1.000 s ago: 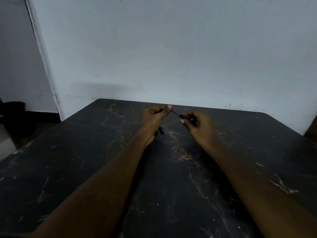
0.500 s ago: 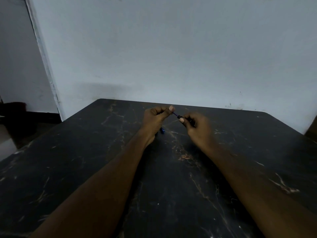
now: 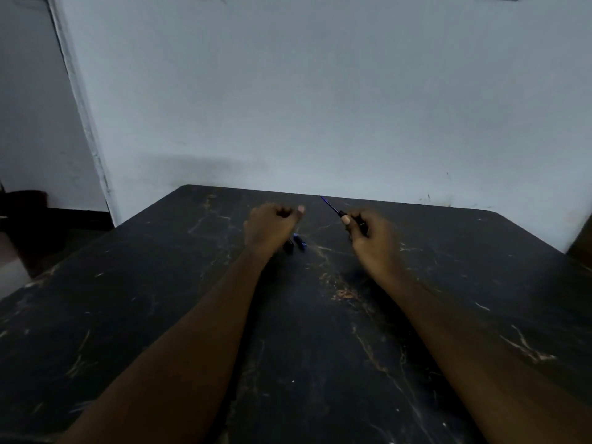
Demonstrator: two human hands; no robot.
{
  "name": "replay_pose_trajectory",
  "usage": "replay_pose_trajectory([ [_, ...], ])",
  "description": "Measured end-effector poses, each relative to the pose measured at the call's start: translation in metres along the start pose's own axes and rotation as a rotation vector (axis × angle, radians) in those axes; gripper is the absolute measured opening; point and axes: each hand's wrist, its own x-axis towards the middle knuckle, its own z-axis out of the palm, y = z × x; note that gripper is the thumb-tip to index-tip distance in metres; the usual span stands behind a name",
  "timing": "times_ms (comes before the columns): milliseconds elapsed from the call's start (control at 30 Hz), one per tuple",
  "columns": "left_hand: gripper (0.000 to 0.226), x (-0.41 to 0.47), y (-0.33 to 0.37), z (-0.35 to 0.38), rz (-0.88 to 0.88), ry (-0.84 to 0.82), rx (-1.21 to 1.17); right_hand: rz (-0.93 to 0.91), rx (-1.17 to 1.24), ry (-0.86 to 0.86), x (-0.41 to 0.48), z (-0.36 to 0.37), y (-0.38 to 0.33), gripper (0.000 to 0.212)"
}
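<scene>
My right hand (image 3: 368,238) pinches the black end of a pen part (image 3: 347,217). Its thin blue refill rod (image 3: 327,202) sticks up and to the left, free in the air. My left hand (image 3: 269,227) rests on the dark marble table (image 3: 160,299) with its fingers curled and its thumb out to the right, a gap away from the rod's tip. Two short pen pieces, one black (image 3: 288,246) and one blue (image 3: 300,242), lie just under the heel of the left hand and are partly hidden by it.
A pale wall stands right behind the table's far edge (image 3: 384,200). A white door frame (image 3: 83,123) and a dark floor show at the left. A brown object (image 3: 581,238) peeks in at the right edge.
My left thumb and finger held the rod's tip before; now they have let go and the hands have moved apart. The right hand carried the rod to the right.
</scene>
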Motion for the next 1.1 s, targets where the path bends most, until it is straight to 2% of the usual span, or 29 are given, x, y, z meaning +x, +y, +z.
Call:
replay_pose_trajectory([
  [67,0.036,-0.001,-0.005,0.001,0.08,0.015,0.31,0.002,0.004,0.008,0.0,0.0,0.0,0.02],
  [167,0.043,-0.003,-0.006,0.005,0.122,-0.053,0.503,0.0,0.009,0.01,0.0,0.0,0.0,0.019],
  [500,0.061,-0.007,0.0,0.009,0.102,-0.079,0.636,0.016,0.029,0.008,0.0,0.0,0.002,0.018],
  [700,0.045,-0.007,0.0,0.011,0.081,-0.104,0.465,0.02,0.014,0.019,0.001,-0.001,0.001,0.02],
  [833,0.03,-0.006,0.004,0.013,0.086,-0.084,0.27,0.024,0.027,0.0,0.001,-0.002,0.001,0.021],
  [967,0.012,-0.006,0.011,0.013,0.036,-0.08,-0.062,0.031,0.031,-0.004,0.0,-0.002,0.001,0.022],
  [1100,0.01,-0.004,0.019,0.008,-0.023,-0.025,-0.444,0.032,0.014,0.016,0.0,0.0,0.002,0.017],
])
